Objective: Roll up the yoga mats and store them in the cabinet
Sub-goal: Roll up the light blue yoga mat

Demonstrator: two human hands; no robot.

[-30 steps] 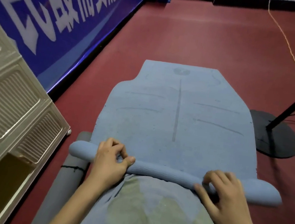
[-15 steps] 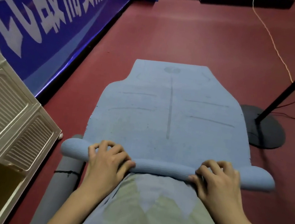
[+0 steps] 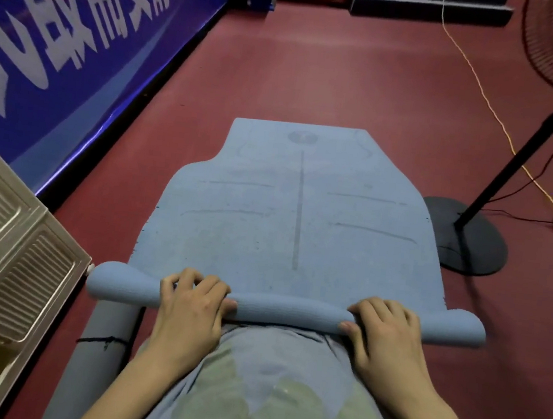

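Observation:
A blue yoga mat (image 3: 297, 211) lies flat on the red floor, stretching away from me, with grey lines printed on it. Its near end is curled into a thin roll (image 3: 288, 309) running left to right. My left hand (image 3: 189, 309) grips the roll left of centre, fingers curled over the top and thumb along the near side. My right hand (image 3: 386, 335) grips it right of centre the same way. A grey rolled mat (image 3: 96, 354) tied with a dark string lies on the floor at my left. The cream cabinet (image 3: 13, 269) stands at the left edge.
A blue banner (image 3: 81, 32) with white characters lines the left wall. A standing fan's round black base (image 3: 471, 242) and slanted pole sit just right of the mat. A yellow cord (image 3: 487, 102) runs across the floor at the right.
Both hands have moved the roll forward along the mat and it has grown slightly thicker. The view has shifted so the fan base and cord sit further into the frame.

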